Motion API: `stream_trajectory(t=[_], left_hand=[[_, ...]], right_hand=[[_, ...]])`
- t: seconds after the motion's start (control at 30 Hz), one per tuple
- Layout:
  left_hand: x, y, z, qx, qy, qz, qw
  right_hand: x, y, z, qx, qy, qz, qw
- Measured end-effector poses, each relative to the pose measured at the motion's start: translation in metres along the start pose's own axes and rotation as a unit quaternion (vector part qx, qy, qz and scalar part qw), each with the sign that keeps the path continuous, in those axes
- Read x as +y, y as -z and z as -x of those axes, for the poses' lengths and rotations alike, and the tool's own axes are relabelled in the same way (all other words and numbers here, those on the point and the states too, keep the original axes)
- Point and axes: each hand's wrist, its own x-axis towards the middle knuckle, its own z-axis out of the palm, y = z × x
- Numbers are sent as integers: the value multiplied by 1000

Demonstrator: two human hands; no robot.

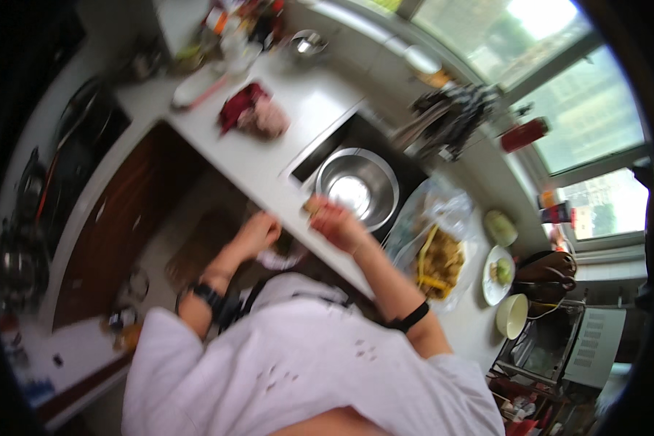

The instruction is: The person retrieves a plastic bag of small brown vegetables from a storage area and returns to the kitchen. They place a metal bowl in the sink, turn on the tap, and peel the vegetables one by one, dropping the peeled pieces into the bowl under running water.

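My right hand (331,220) is at the counter's front edge beside the sink, its fingers curled around a small brownish piece (312,205) that blur keeps unclear. Just behind it, a stainless steel bowl (358,189) stands in the sink (335,143). My left hand (260,231) hangs in front of the counter edge with bent fingers; whether it holds anything is not visible. To the right of the sink, an open clear plastic bag (448,210) holds yellow-brown food pieces (442,264). A dark red and pink cloth (255,111) lies crumpled on the counter left of the sink.
Dark cloths (452,120) hang behind the sink. At right are a plate with green pieces (493,289), a pale bowl (512,316), a green vegetable (500,228) and a knife block (545,272). A white tray (193,91) and metal bowl (308,43) stand at the far left.
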Motion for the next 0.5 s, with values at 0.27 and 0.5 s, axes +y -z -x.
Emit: stream_trajectory(t=[0.27, 0.5], left_hand=[[37, 25, -11, 158, -70, 37, 984], [89, 17, -12, 246, -89, 14, 965]], right_hand=[[-15, -21, 2, 15, -4, -24, 1000], [-8, -27, -2, 29, -10, 35, 999]])
